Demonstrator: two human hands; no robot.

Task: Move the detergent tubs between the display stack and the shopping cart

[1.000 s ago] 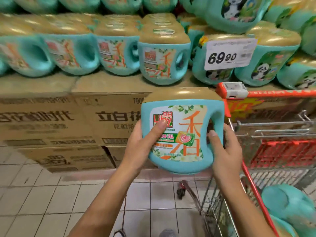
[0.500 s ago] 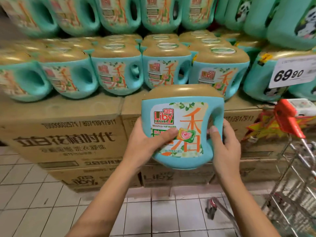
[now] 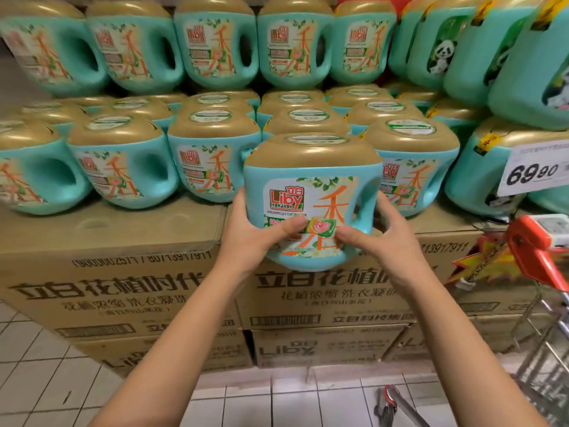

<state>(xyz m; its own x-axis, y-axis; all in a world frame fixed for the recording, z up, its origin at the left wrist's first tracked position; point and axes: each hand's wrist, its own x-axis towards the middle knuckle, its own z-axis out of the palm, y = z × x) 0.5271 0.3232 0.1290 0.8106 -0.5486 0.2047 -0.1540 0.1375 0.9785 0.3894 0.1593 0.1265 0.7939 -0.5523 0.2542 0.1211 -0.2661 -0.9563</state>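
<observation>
I hold a teal detergent tub (image 3: 311, 192) with a gold lid and a Liby label upright in both hands, in front of the display stack (image 3: 212, 149). My left hand (image 3: 255, 235) grips its left side with the thumb across the label. My right hand (image 3: 381, 235) grips its right side below the handle hole, thumb on the label. The tub hangs at the front edge of the cardboard boxes (image 3: 123, 272), level with a gap in the front row of tubs. The shopping cart (image 3: 542, 272) with its red handle stands at the right edge.
Several rows of identical tubs fill the stack, with a higher tier behind. Panda-label tubs (image 3: 443, 53) stand at the right with a 69.90 price card (image 3: 535, 171). White floor tiles (image 3: 277, 399) lie below, and a cart wheel (image 3: 385, 408) shows near the bottom.
Both hands have carried the tub up and away from the cart toward the stack's front row. My right thumb has come round onto the label. The view has swung left and up.
</observation>
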